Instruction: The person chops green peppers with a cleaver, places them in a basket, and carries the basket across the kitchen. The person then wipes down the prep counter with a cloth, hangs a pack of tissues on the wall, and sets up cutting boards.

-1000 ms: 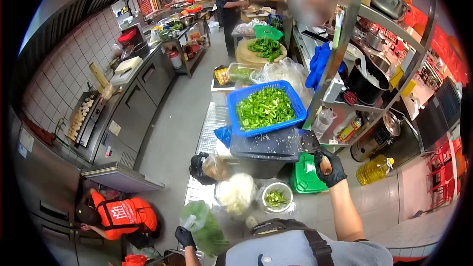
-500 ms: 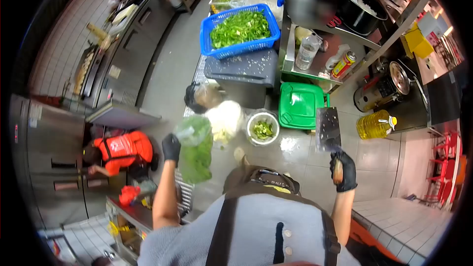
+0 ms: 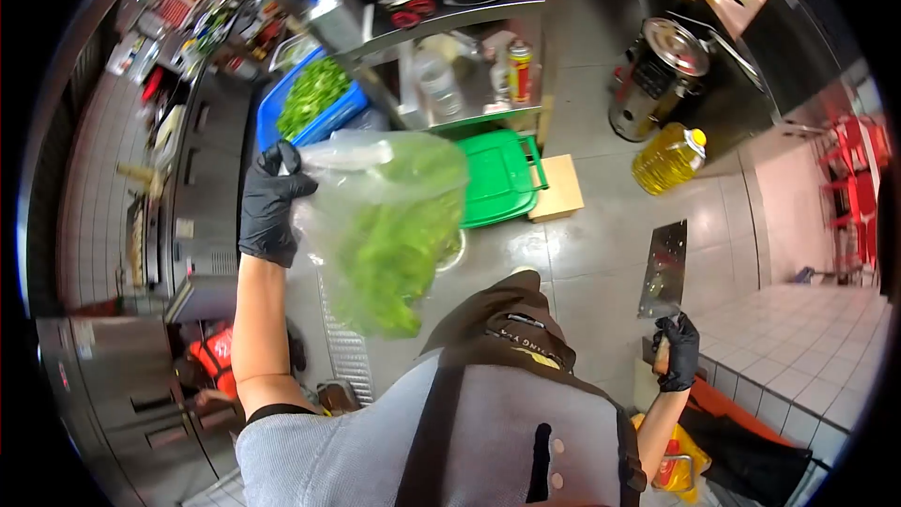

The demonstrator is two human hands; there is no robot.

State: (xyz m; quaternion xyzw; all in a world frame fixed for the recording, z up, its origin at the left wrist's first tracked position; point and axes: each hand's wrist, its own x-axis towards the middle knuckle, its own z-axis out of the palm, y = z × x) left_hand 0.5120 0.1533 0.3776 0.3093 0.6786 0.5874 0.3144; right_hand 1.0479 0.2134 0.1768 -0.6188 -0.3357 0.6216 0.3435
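My left hand (image 3: 272,205), in a black glove, is closed on the gathered top of a clear plastic bag (image 3: 385,225). Green leafy vegetables show through the bag, which hangs to the right of the hand, in front of my torso. At the right, my right hand (image 3: 678,352), also black-gloved, is wrapped round the wooden handle of a cleaver (image 3: 664,268). The wide dark blade points up and away from me and has small bits stuck to it. Part of a white bowl (image 3: 452,252) shows behind the bag.
A blue basket (image 3: 341,116) of cut greens stands beyond the left hand. Ahead are a green-lidded bin (image 3: 495,178), a cardboard box (image 3: 559,190) and a metal shelf (image 3: 450,23). An oil bottle (image 3: 668,160) stands at the right. A person in orange (image 3: 214,357) crouches at the lower left.
My view has turned to the right. My left hand has lifted the bag of greens higher and closer. My right hand still holds the cleaver, now farther out to the right.
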